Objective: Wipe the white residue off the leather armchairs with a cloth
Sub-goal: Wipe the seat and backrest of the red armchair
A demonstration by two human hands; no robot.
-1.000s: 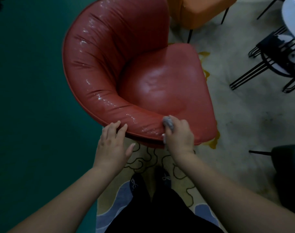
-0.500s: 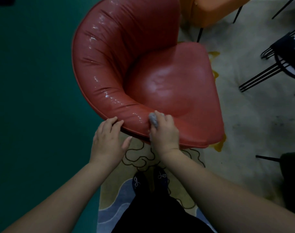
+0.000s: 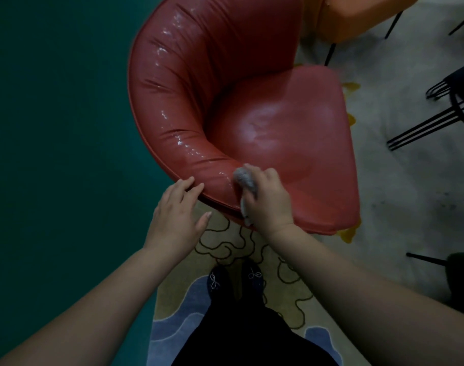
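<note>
Cloth [image 3: 245, 178], soft and light, sits bunched in the right hand [image 3: 268, 199] on the armchair [image 3: 291, 133] rim. Left hand [image 3: 176, 215] rests beside it, fingers [image 3: 184, 184] loosely straight.

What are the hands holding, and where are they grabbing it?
The right hand grips a bunched grey cloth around its middle, pressing it on the red armchair. The left hand holds nothing; its fingertips rest on the chair's edge.
</note>
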